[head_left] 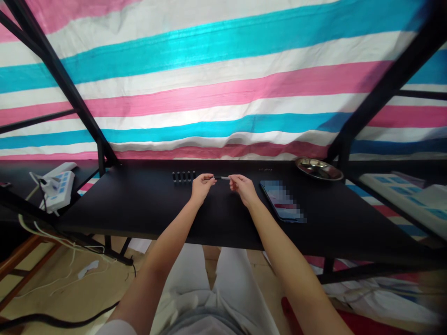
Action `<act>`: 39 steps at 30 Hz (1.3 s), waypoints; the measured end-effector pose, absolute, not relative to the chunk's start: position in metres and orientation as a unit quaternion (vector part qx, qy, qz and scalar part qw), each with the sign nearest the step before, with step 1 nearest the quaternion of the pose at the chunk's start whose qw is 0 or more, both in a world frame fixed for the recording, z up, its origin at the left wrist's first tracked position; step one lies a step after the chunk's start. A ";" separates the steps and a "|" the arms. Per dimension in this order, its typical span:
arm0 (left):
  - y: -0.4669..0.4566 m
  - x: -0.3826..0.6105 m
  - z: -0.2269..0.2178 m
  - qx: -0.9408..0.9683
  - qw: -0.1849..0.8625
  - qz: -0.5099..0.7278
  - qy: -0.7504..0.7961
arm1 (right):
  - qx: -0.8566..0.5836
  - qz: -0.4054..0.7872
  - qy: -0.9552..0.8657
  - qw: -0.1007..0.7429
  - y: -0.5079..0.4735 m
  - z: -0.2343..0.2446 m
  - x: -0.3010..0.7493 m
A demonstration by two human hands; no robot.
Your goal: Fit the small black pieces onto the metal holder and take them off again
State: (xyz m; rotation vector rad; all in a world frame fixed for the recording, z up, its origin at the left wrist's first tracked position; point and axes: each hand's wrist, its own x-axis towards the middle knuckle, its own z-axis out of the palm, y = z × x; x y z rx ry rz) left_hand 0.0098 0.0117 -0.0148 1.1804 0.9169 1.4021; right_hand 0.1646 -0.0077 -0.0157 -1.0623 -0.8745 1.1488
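Note:
A slim pen-like stick (223,177), dark toward the left and pale grey toward the right, is held level above the black table (139,204). My left hand (203,186) pinches its dark end. At the pale end, the fingers of my right hand (240,185) are closed on it. The exact kind of stick is too small to make out. Just left of my left hand, several short black cylinders (184,177) with light tips stand in a row. Some tiny pieces (265,170) lie beyond my right hand, toward the back edge.
A phone (281,201) with a blurred screen lies right of my right hand. A shiny metal dish (319,169) sits at the back right corner. Black frame posts (75,100) flank the table, and a striped sheet (216,88) hangs behind. At left is a power strip (63,190) with cables.

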 end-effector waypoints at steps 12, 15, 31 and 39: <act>0.005 0.011 -0.016 0.522 0.558 0.514 0.390 | -0.444 0.488 -0.478 0.580 -0.010 -0.016 0.158; 0.004 0.011 -0.015 0.519 0.563 0.519 0.380 | -0.447 0.496 -0.494 0.557 -0.012 -0.016 0.157; 0.009 0.008 -0.021 0.607 0.486 0.498 0.385 | -0.488 0.407 -0.625 0.453 -0.015 -0.016 0.163; 0.007 0.006 -0.020 0.690 0.315 0.462 0.460 | -0.526 0.287 -0.684 0.417 0.006 -0.028 0.170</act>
